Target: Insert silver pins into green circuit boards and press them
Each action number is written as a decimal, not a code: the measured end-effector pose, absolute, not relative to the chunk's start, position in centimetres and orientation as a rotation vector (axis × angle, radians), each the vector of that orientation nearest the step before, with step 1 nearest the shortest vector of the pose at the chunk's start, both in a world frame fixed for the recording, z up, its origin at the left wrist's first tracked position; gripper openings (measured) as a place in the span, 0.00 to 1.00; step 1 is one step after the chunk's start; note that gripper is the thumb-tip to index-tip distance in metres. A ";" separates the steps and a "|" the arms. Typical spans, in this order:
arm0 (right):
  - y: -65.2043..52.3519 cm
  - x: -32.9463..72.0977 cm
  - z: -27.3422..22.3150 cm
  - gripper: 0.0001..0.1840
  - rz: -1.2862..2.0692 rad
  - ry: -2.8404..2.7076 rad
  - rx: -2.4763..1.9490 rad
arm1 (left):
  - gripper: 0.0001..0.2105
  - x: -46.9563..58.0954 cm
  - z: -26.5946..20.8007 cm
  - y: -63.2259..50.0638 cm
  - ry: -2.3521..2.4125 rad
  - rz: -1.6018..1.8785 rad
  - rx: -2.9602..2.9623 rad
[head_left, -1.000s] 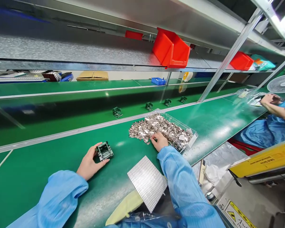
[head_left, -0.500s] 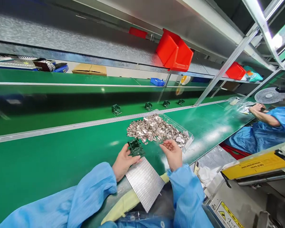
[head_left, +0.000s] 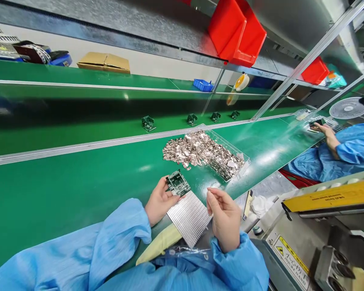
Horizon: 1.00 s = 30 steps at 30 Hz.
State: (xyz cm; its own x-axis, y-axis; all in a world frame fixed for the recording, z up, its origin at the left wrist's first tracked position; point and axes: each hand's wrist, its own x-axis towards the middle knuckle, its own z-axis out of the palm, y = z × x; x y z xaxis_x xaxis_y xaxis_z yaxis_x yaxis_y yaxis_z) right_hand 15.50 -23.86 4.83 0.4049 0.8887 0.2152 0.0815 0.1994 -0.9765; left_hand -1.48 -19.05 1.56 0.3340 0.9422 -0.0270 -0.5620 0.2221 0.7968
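Observation:
Gripped by its left edge between fingers and thumb, a green circuit board [head_left: 178, 183] is tilted in my left hand [head_left: 159, 204]. My right hand [head_left: 226, 220] is to the right of the board, apart from it, thumb and forefinger pinched together; whatever is between the fingertips is too small to make out. Below the board lies a silvery sheet with a fine grid [head_left: 190, 220]. Beyond both hands, many small shiny metal pieces [head_left: 182, 151] spill out of a clear plastic tray [head_left: 243, 170] onto the green bench.
Several green board assemblies [head_left: 148, 123] stand along the ledge behind the metal strip. A red bin [head_left: 235, 34] sits on the shelf above. At right, a co-worker's hand [head_left: 329, 135] holds a dark item. A yellow-barred machine [head_left: 330, 198] stands close on my right.
My right hand has drawn back from the metal pieces toward me, fingers still pinched. The circuit board has turned to show more of its face. The view has shifted downward.

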 end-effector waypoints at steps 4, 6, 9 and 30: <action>-23.9 14.7 4.4 0.11 0.971 -0.853 -1.186 | 0.26 -1.3 1.6 -19.5 0.565 1.118 0.794; -24.1 14.5 4.2 0.11 0.993 -0.907 -1.208 | 0.25 -1.2 1.7 -19.8 0.556 1.115 0.806; -24.5 14.4 4.0 0.10 0.917 -1.063 -1.265 | 0.25 -1.1 1.7 -20.1 0.543 1.112 0.827; -25.4 11.0 3.6 0.05 0.545 -1.169 -1.413 | 0.20 -1.4 1.4 -21.4 0.566 1.114 1.079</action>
